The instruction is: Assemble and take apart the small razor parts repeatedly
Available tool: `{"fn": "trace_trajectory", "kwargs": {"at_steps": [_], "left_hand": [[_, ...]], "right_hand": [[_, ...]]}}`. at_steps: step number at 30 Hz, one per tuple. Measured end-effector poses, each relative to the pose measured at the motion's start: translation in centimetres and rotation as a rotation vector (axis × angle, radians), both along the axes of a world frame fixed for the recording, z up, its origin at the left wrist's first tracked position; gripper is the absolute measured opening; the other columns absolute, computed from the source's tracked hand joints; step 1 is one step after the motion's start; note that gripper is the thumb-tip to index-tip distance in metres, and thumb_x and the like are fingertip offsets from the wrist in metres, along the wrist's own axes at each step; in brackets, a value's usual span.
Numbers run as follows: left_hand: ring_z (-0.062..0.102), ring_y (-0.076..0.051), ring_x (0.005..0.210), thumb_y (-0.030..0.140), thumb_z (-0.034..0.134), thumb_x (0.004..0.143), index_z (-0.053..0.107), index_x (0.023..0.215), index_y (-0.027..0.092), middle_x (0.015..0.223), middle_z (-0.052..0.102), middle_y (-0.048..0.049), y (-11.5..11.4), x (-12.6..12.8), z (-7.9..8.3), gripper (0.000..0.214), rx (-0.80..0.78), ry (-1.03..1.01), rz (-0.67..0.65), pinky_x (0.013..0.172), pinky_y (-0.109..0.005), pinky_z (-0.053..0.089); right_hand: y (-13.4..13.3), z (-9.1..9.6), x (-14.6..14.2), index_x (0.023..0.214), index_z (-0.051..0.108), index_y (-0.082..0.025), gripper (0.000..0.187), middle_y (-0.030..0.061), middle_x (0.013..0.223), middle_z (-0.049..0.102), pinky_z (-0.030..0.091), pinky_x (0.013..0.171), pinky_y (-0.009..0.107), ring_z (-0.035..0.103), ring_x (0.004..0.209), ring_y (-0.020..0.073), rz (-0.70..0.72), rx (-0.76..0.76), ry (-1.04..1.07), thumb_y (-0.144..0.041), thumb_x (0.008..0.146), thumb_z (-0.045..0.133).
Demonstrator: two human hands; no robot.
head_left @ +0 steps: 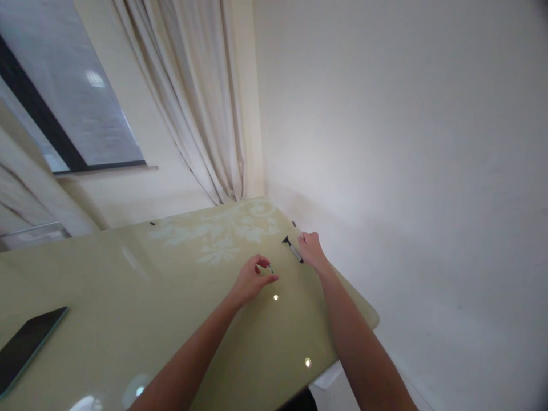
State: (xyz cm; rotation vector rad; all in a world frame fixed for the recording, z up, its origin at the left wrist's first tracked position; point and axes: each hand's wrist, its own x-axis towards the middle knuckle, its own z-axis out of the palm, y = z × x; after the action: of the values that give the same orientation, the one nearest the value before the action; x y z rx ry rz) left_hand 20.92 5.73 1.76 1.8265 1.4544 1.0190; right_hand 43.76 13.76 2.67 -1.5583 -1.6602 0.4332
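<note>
My left hand [252,281] hovers low over a glossy pale green table [180,297], its thumb and fingers pinched on a small thin grey piece [270,268]. My right hand [311,250] rests near the table's far right edge, its fingers closed on a slim grey tool with a black T-shaped head [292,249] that lies on the tabletop. The two hands are a short way apart, the tool between them.
A dark tablet or phone [25,348] lies at the table's left edge. Cream curtains [201,103] and a window [64,97] are behind the table, a white wall [406,171] along its right side. Small dark clips [152,224] sit at the far edge.
</note>
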Motion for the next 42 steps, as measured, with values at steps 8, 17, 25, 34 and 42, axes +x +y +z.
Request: {"fn": "trace_trajectory", "kwargs": {"at_steps": [8, 17, 25, 34, 42], "left_hand": [[0.062, -0.031, 0.11, 0.033, 0.077, 0.082, 0.077, 0.115, 0.022, 0.109, 0.073, -0.0114, 3.9, 3.4, -1.2, 0.034, 0.041, 0.229, 0.08, 0.098, -0.044, 0.043], [0.061, -0.032, 0.113, 0.04, 0.077, 0.083, 0.078, 0.112, 0.022, 0.114, 0.07, -0.0124, 3.2, 3.1, -1.8, 0.034, 0.076, 0.326, 0.101, 0.102, -0.043, 0.044], [0.069, -0.022, 0.096, 0.041, 0.074, 0.085, 0.077, 0.107, 0.02, 0.111, 0.072, -0.0094, 2.0, -1.3, -1.4, 0.031, 0.109, 0.257, 0.098, 0.09, -0.034, 0.054], [0.066, -0.035, 0.118, 0.047, 0.064, 0.088, 0.077, 0.108, 0.027, 0.127, 0.071, -0.0098, -4.5, -18.9, -1.3, 0.031, 0.027, 0.51, 0.479, 0.106, -0.054, 0.046], [0.067, -0.032, 0.119, 0.048, 0.063, 0.088, 0.078, 0.112, 0.027, 0.128, 0.073, -0.0081, -5.0, -20.8, -2.7, 0.036, 0.014, 0.481, 0.476, 0.106, -0.048, 0.048]], "right_hand": [[-0.6, -0.8, -0.1, 0.122, 0.068, -0.017, 0.031, 0.0161, 0.115, 0.072, 0.048, 0.083, 0.035, 0.066, 0.107, 0.03, -0.231, -0.217, -0.218, -0.022, 0.091, 0.065], [-0.6, -0.6, -0.9, 0.118, 0.065, -0.02, 0.023, 0.0123, 0.119, 0.07, 0.046, 0.078, 0.031, 0.067, 0.105, 0.025, -0.263, -0.259, -0.29, -0.023, 0.097, 0.058], [-1.3, -0.3, -0.8, 0.091, 0.07, -0.019, 0.019, 0.0106, 0.108, 0.067, 0.043, 0.073, 0.029, 0.065, 0.102, 0.0251, -0.155, -0.196, -0.383, -0.038, 0.09, 0.07], [-2.7, -0.9, -5.0, 0.089, 0.071, -0.016, 0.012, 0.0119, 0.101, 0.067, 0.043, 0.076, 0.031, 0.064, 0.094, 0.0243, -0.037, -0.117, -0.456, -0.025, 0.093, 0.063], [-4.5, -0.3, -9.2, 0.085, 0.067, -0.018, 0.012, 0.0103, 0.102, 0.067, 0.045, 0.084, 0.031, 0.061, 0.102, 0.0247, 0.055, 0.096, -0.472, -0.027, 0.093, 0.064]]}}
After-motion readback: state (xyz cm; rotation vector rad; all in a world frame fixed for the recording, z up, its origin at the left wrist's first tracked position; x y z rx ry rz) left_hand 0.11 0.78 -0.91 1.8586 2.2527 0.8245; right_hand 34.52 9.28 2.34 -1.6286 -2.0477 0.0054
